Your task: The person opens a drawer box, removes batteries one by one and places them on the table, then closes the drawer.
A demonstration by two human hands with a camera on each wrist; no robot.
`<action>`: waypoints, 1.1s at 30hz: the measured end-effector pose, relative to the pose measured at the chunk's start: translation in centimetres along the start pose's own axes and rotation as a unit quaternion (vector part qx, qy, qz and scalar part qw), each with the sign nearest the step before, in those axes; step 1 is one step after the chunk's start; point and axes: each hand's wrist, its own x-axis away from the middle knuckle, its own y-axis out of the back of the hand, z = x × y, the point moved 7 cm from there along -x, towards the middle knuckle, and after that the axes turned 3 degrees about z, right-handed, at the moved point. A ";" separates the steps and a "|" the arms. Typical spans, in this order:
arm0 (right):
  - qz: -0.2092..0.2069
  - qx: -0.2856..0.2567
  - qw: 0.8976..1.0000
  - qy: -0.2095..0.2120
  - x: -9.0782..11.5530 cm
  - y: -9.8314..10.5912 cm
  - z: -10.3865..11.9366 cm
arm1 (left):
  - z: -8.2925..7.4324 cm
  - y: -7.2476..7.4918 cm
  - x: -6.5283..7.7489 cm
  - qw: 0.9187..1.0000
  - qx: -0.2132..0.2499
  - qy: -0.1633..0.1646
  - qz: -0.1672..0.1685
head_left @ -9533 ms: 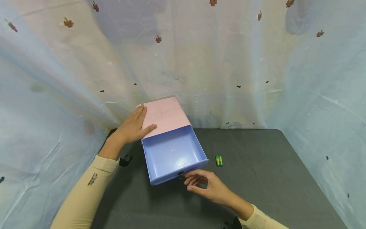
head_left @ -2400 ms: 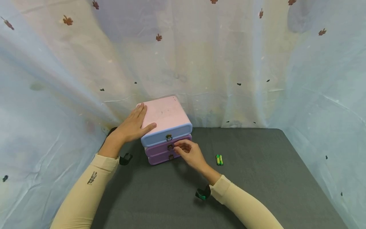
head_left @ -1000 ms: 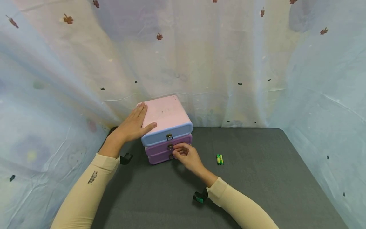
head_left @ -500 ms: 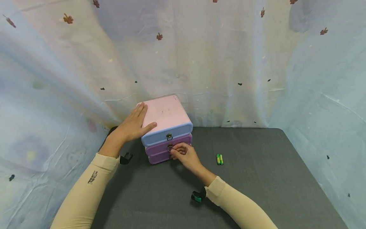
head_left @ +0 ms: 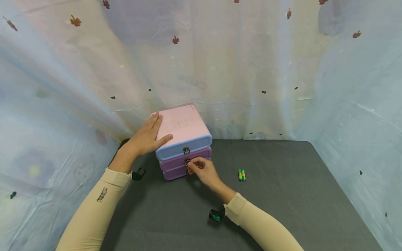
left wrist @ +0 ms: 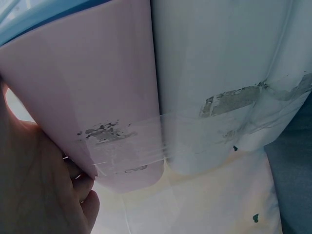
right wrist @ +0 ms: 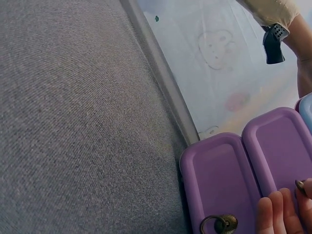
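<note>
A small drawer unit (head_left: 183,122) with a pink top stands towards the back left of the table. Its blue top drawer (head_left: 169,152) and two purple drawers beneath are all pushed in. My left hand (head_left: 142,139) rests with extended fingers on the pink top at its left side; the left wrist view has its fingers by the pink side. At the middle purple drawer (head_left: 171,163), my right hand (head_left: 205,174) pinches the brass ring pull (right wrist: 301,187) between thumb and finger. The bottom drawer's ring pull (right wrist: 225,224) hangs free in the right wrist view.
Two green-and-yellow batteries (head_left: 241,175) lie side by side on the dark grey table (head_left: 282,195), right of the drawer unit. A pale patterned curtain (head_left: 220,69) surrounds the table at the back and sides.
The blue top drawer, pulled out in the earliest frame, is now pushed in. My right hand has moved from its front to the middle drawer's ring pull and pinches it. My left hand stays put.
</note>
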 end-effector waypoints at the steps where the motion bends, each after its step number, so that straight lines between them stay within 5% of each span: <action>1: 0.000 0.001 1.000 0.001 0.0 0.0 0.0 | 0.0 0.0 0.0 1.000 0.000 0.000 0.000; 33: -0.005 -0.015 1.000 -0.005 0.9 -0.3 0.4 | 0.2 -0.2 -0.2 1.000 -0.008 0.001 -0.007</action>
